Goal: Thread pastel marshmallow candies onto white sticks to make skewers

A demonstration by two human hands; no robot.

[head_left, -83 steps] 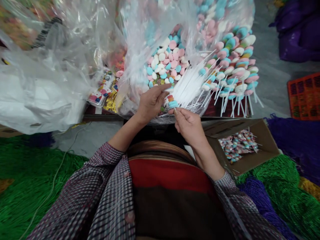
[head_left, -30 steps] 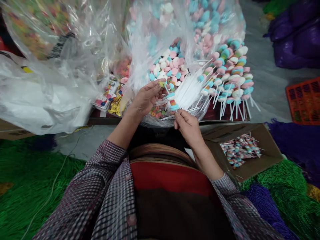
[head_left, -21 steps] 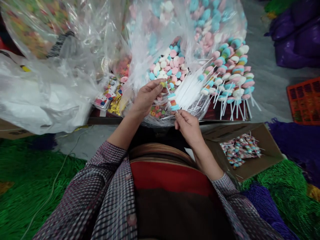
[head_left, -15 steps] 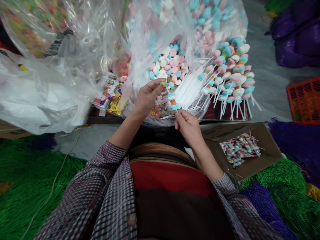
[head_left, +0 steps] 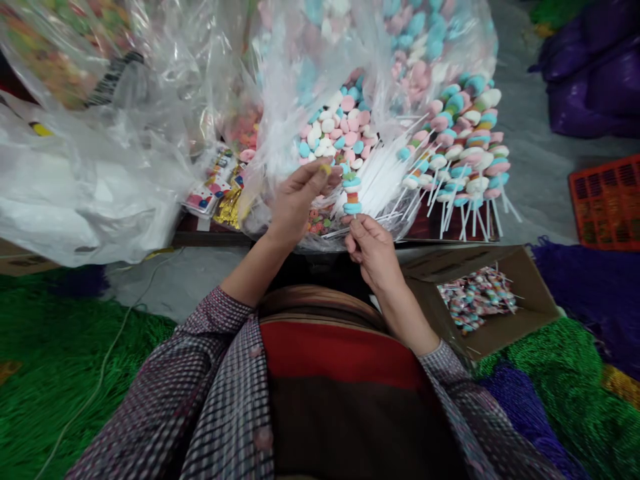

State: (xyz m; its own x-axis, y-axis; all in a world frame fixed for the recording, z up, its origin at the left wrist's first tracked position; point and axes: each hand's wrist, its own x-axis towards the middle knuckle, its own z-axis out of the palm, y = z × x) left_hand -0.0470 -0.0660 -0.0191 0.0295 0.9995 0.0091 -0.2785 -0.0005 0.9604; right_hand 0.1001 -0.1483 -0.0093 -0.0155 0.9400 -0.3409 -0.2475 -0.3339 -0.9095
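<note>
My right hand (head_left: 373, 250) pinches a white stick threaded with blue, orange and white candies, the candy skewer (head_left: 352, 193), held upright. My left hand (head_left: 299, 200) is closed on a small yellow-green candy ring (head_left: 325, 169) at its fingertips, close to the skewer's top. Behind the hands lies an open clear bag of pink, blue and white round candies (head_left: 340, 130). A bundle of bare white sticks (head_left: 377, 177) lies beside it. Finished skewers (head_left: 463, 147) are heaped to the right.
A cardboard box (head_left: 530, 307) at my right holds wrapped skewers (head_left: 475, 300). Crumpled clear and white plastic bags (head_left: 95, 167) fill the left. Small colourful ring candies (head_left: 315, 223) lie under my left hand. An orange crate (head_left: 605, 200) and purple bags (head_left: 595, 80) sit at far right. Green tinsel (head_left: 60, 373) covers the floor.
My right hand has lifted the skewer slightly toward my left hand, which still pinches the yellow-green ring; the two are now closer together.
</note>
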